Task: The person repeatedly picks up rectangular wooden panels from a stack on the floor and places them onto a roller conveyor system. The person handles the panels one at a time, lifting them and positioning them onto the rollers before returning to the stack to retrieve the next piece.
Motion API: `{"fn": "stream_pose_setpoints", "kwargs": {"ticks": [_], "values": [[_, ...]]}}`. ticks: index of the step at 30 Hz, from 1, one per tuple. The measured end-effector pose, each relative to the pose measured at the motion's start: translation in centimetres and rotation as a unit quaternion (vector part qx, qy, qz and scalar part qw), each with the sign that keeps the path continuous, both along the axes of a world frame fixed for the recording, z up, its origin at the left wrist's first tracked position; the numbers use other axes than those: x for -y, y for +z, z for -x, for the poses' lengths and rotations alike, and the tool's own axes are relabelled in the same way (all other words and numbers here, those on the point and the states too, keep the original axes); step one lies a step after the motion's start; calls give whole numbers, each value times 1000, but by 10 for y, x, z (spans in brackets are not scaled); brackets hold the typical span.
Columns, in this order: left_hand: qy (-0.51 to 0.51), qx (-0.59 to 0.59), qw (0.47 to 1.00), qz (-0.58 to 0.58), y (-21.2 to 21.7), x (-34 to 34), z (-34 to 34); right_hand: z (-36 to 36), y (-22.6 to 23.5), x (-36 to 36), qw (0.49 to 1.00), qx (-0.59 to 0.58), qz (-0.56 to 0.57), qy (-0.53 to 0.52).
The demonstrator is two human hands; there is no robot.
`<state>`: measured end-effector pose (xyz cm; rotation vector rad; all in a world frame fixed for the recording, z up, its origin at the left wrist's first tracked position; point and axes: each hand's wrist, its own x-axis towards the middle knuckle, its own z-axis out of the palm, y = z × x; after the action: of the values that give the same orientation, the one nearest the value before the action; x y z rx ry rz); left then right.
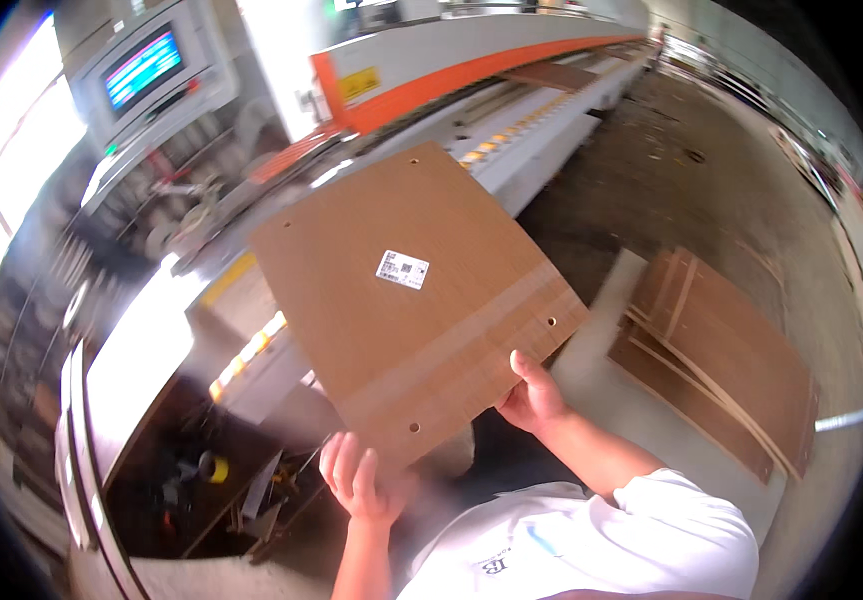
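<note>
A square brown wood-grain panel [351, 310] is tilted in front of me, with a small hole near each corner and a white printed label [402, 270] on its face. At its near right edge, my right hand [536, 398] is closed on it, thumb on the upper face and the other fingers underneath. My left hand [359, 482] is beside the panel's near left corner, its fingers raised and apart. It is slightly blurred, and whether the fingertips touch the corner I cannot tell.
Several brown panels [726, 340] lie stacked unevenly on a pale surface [591, 370] to the right. Ahead runs a long machine with an orange-and-white beam [451, 85] and yellow rollers [511, 132]. A control screen [146, 68] stands at far left. Scraps [261, 495] lie below left.
</note>
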<state>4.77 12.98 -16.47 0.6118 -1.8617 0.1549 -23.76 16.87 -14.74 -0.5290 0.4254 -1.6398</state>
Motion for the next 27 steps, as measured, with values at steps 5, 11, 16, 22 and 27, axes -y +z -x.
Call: {"fn": "stream_pose_setpoints", "kwargs": {"ticks": [5, 11, 16, 22, 27], "values": [[100, -21, 995, 5, 34, 11, -30, -40, 27, 45, 996, -23, 24, 77], [183, -27, 983, -22, 73, 35, -56, -68, 57, 108, 984, -163, 5, 73], [225, -15, 973, -57, 96, 62, -57, -52, 65, 139, 948, -309, -2, 79], [195, 115, 974, -4, 131, 80, -32, -14, -79, 112, 886, -456, -44, 70], [229, 177, 957, -10, 138, 107, -14, 25, -165, 45, 661, -750, -25, -28]]}}
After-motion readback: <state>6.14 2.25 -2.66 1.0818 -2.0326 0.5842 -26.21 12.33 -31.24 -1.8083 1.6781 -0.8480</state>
